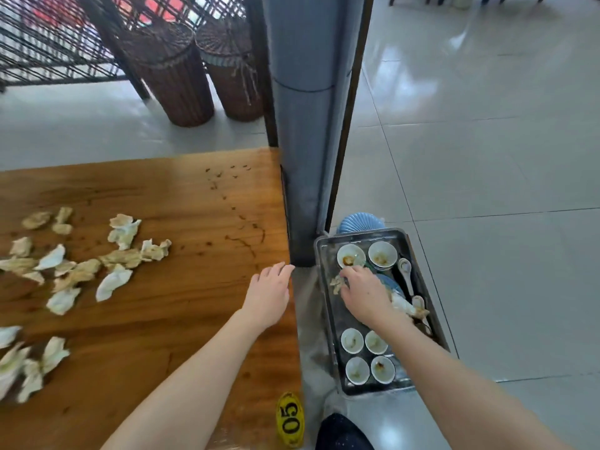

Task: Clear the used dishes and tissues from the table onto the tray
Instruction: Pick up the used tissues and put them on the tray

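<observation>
While used tissues litter the table at left, the left hand rests flat and relaxed on its right edge. The right hand is in the tray, fingers bent over one tissue; a grip cannot be told. It is best dropped mid-tray, clear of the bowls. The tray's long axis runs near to far, beside the table.

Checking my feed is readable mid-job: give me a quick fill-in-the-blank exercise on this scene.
The crumpled tissues lie on the wooden ____.
The right hand reaches into the metal ____.
Nearest the person, ____ small bowls stand grouped.
The yellow tag reads ____.
Missing: table; tray; four; 05.
</observation>
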The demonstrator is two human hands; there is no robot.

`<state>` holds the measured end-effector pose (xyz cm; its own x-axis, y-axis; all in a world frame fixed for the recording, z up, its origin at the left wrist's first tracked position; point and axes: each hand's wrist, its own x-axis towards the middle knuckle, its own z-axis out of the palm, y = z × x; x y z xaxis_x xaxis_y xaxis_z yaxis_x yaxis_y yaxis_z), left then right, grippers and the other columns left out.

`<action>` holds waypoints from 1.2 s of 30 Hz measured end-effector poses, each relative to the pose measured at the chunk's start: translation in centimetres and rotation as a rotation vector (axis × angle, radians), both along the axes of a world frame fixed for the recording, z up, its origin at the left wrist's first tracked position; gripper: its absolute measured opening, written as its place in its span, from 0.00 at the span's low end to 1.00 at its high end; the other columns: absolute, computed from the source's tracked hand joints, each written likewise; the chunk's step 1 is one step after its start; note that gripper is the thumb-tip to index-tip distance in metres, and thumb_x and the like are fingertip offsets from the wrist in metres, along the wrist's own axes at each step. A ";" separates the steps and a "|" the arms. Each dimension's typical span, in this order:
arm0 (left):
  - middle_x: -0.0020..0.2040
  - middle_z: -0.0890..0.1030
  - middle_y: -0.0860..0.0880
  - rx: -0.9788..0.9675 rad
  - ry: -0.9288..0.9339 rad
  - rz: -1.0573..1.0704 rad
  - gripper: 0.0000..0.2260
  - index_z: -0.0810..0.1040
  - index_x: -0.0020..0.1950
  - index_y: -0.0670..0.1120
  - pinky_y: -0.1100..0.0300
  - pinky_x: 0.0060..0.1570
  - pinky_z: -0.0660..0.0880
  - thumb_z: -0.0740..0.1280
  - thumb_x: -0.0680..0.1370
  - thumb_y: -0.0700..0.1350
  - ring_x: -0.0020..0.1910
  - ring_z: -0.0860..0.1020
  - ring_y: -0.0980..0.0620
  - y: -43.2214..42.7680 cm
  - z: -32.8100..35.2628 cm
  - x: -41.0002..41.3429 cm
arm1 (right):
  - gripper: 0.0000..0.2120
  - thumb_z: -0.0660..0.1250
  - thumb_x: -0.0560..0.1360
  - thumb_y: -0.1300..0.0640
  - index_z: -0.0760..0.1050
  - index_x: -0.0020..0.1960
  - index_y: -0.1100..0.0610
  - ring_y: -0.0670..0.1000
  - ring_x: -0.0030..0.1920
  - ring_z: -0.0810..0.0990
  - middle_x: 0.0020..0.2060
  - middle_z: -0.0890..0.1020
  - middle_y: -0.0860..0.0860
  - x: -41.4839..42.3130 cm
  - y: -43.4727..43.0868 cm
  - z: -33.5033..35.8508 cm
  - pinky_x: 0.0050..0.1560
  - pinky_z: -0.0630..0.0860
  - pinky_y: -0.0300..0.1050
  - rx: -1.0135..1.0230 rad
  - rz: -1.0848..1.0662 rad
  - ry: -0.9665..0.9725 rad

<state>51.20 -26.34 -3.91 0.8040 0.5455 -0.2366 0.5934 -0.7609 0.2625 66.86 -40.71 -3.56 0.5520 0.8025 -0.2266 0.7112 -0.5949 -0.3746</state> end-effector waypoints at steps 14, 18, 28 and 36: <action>0.72 0.68 0.49 -0.025 0.034 0.134 0.23 0.61 0.75 0.51 0.50 0.66 0.66 0.59 0.81 0.42 0.69 0.68 0.46 7.4 2.8 -20.5 | 0.14 0.59 0.79 0.57 0.71 0.64 0.54 0.53 0.55 0.75 0.56 0.79 0.51 -16.3 6.8 3.5 0.55 0.73 0.46 0.028 0.116 -0.149; 0.71 0.68 0.48 -0.003 0.049 0.181 0.22 0.60 0.75 0.50 0.50 0.65 0.67 0.60 0.81 0.42 0.68 0.68 0.46 9.0 2.7 -24.7 | 0.16 0.59 0.79 0.58 0.71 0.65 0.55 0.54 0.56 0.75 0.58 0.78 0.52 -19.2 8.8 4.0 0.56 0.72 0.47 0.035 0.143 -0.157; 0.70 0.68 0.47 0.026 0.074 0.305 0.23 0.61 0.74 0.50 0.51 0.64 0.69 0.61 0.80 0.43 0.67 0.69 0.47 11.2 2.5 -30.1 | 0.19 0.62 0.78 0.59 0.70 0.68 0.54 0.52 0.59 0.75 0.63 0.75 0.51 -21.9 12.9 3.7 0.60 0.74 0.46 0.055 0.231 -0.140; 0.70 0.68 0.47 0.064 0.034 0.466 0.21 0.63 0.74 0.49 0.55 0.60 0.72 0.60 0.80 0.43 0.65 0.71 0.47 13.4 3.3 -31.8 | 0.23 0.63 0.77 0.55 0.64 0.71 0.53 0.54 0.64 0.71 0.68 0.69 0.51 -23.0 18.7 3.8 0.63 0.71 0.50 0.002 0.347 -0.077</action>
